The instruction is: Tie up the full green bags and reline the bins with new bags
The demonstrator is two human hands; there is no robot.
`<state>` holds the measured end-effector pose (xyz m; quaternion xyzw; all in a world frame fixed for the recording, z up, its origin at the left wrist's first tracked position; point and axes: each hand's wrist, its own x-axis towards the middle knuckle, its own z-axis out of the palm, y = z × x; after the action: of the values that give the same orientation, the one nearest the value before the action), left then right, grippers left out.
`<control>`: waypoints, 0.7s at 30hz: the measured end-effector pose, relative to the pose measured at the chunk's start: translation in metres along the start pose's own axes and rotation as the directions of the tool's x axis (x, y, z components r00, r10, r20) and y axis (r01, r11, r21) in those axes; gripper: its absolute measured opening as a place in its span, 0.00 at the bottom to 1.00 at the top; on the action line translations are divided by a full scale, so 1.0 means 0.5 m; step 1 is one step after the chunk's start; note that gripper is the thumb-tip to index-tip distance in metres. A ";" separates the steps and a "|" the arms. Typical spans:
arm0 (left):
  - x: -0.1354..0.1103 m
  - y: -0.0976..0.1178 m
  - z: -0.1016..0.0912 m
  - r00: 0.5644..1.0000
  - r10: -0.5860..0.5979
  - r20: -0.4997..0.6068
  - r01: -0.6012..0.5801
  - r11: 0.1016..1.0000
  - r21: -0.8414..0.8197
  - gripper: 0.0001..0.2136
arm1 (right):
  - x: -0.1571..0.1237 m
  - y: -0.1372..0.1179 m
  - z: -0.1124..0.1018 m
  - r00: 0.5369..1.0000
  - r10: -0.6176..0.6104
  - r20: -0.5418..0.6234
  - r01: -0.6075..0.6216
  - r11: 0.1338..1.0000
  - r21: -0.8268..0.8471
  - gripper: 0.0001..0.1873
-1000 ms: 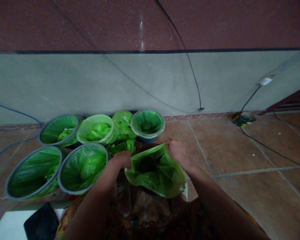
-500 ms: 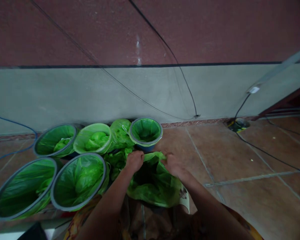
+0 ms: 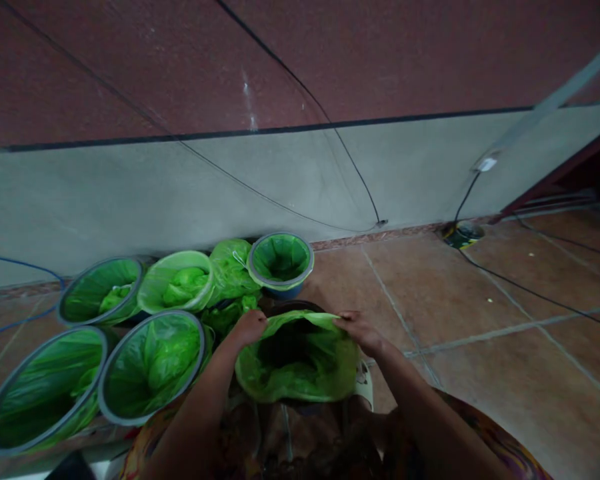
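Note:
A green plastic bag (image 3: 300,387) is spread over a dark bin (image 3: 293,305), of which only the far rim shows. My left hand (image 3: 253,327) grips the bag's upper edge on the left, its fingers closed on the film. On the right, my right hand (image 3: 357,328) pinches the same edge. Between my hands the bag's mouth gapes toward me, dark inside. Just beyond stands a small blue bucket (image 3: 284,292) with a grey rim, lined in green. A loose heap of green bag film (image 3: 230,315) lies left of my left hand.
Several green-lined bins stand on the left, including a grey-rimmed one (image 3: 153,367) and a pale green one (image 3: 175,283). Beside the small bucket is a filled green bag (image 3: 233,267). A black cable (image 3: 535,287) crosses the tiles from a dark can (image 3: 463,233). A blue hose (image 3: 25,261) lies far left.
My hands have moved apart, stretching the bag's mouth wider and its edge straighter. The dark bin's far rim now shows behind it. The whole view has tilted slightly.

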<state>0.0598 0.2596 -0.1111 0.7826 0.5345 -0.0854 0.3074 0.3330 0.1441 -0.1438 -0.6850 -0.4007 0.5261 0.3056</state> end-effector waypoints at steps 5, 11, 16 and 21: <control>-0.033 -0.014 0.019 0.995 -0.022 0.098 0.031 0.995 -0.096 0.12 | -0.008 0.010 -0.033 0.953 0.082 0.291 -0.109 0.991 0.081 0.21; 0.041 -0.022 0.039 0.974 -0.216 -0.074 0.213 0.976 -0.043 0.14 | 0.110 0.009 0.008 0.981 -0.142 -0.133 0.116 0.976 -0.184 0.15; 0.087 -0.025 0.054 0.930 -0.319 -0.183 0.307 0.947 -0.092 0.15 | 0.171 -0.003 0.041 0.954 -0.186 -0.236 0.124 0.959 -0.256 0.15; 0.111 -0.041 0.069 0.897 -0.401 -0.186 0.360 0.907 -0.219 0.14 | 0.202 0.008 0.049 0.956 -0.160 -0.245 0.089 0.957 -0.277 0.14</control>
<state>0.0714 0.2885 -0.1722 0.6362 0.7147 -0.0057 0.2905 0.3228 0.2301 -0.2015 -0.7567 -0.4652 0.3518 0.2953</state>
